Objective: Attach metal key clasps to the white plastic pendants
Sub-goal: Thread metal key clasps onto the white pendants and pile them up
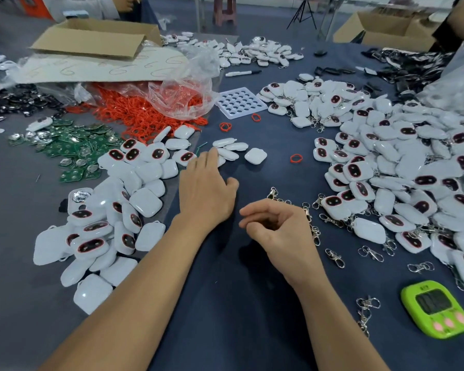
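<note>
At far left lies a heap of bare white pendants with no clasp fitted, some showing a dark oval window. Behind it are green circuit boards and a spill of orange rubber rings. The left hand lies flat and spread, fingers straight. Its foremost fingertip reaches a small cluster of pendants set apart on the dark table cloth. Whether it touches or only nears the closest one cannot be told. The right hand sits near the middle, fingers loosely curled, thumb and forefinger close. No clasp shows between them, and it cannot be told whether one is pinched there. Just beyond and to its right, metal key clasps lie scattered singly and in small tangles. Further right is a large heap of clasped pendants, and a green timer sits at the near right edge. Assessment: the pendants look light, rigid and glossy, so likely slippery. Each is best pinched across its flat faces near the corner loop, leaving that loop exposed. The clasps look small, stiff and sprung, and liable to snag one another. One should be lifted singly by its body, leaving its ring free to work through the loop.
</note>
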`<state>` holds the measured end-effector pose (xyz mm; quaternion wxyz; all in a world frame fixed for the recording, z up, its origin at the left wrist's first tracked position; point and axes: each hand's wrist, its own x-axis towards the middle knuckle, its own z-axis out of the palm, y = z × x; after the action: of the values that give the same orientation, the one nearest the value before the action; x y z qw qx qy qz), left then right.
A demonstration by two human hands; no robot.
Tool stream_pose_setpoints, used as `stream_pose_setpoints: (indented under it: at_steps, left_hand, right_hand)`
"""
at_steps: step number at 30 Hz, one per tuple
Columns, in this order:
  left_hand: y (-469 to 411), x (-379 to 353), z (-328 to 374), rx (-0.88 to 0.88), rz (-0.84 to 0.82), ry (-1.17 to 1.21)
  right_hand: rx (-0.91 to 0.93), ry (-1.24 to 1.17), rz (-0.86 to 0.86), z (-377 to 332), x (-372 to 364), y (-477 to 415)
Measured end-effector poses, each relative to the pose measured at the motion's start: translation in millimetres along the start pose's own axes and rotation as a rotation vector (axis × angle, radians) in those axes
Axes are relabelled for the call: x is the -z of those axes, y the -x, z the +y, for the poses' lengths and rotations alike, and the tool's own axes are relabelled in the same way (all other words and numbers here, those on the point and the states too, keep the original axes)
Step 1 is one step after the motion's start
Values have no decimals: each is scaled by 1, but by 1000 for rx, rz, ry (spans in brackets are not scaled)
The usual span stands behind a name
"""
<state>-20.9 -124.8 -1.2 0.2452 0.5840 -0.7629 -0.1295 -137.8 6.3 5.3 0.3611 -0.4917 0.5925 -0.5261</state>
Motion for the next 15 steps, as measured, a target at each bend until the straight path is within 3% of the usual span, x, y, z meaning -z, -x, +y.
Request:
stream_pose_setpoints:
  at_steps: [4, 9, 15]
  left_hand:
    - [-10, -3, -1, 38, 52, -21]
    - [1, 3, -5, 104, 108, 333]
    - [22, 9, 2, -10, -44, 483]
  right_hand:
    - [-24, -20, 14, 2, 0, -1]
    - [-32, -76, 102, 4, -1, -3]
    - [-76, -100, 214, 7, -3, -6]
